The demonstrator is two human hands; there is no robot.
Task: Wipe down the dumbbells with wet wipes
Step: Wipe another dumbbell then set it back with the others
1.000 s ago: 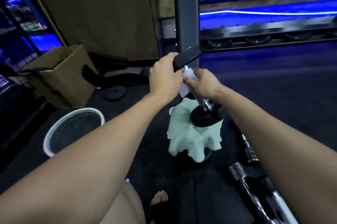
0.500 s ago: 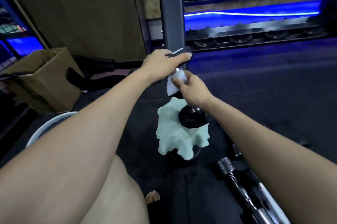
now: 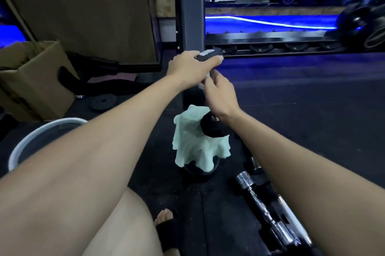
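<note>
The dumbbell point(image 3: 212, 125) stands tilted on end in the middle of the black rubber floor point(image 3: 302, 110), its lower black disc resting on a pale green cloth point(image 3: 198, 145) and its upper disc under the left hand. Well to the left of the dumbbell sits a brown cardboard box point(image 3: 35, 81) with an open flap, and nearer, below the box, a round bucket point(image 3: 41, 133) with a smooth white rim, partly covered by the left forearm. That bare forearm reaches up and forward; the left hand point(image 3: 191, 66) is palm down with its fingers curled closed over the flat black upper disc, thumb along its front edge. Just right of and below it, the right hand point(image 3: 220, 95) comes in from the lower right with the wrist bent, its fingers pinched around the shaft, pressing a small white wet wipe point(image 3: 205, 81) against it; only a sliver of the wipe shows. The green cloth is soft and crumpled, draped in folds over a dark round object. Right of the dumbbell and lower, shiny chrome bars point(image 3: 268, 216) with knurled, ringed sections lie on the floor beside the right forearm.
</note>
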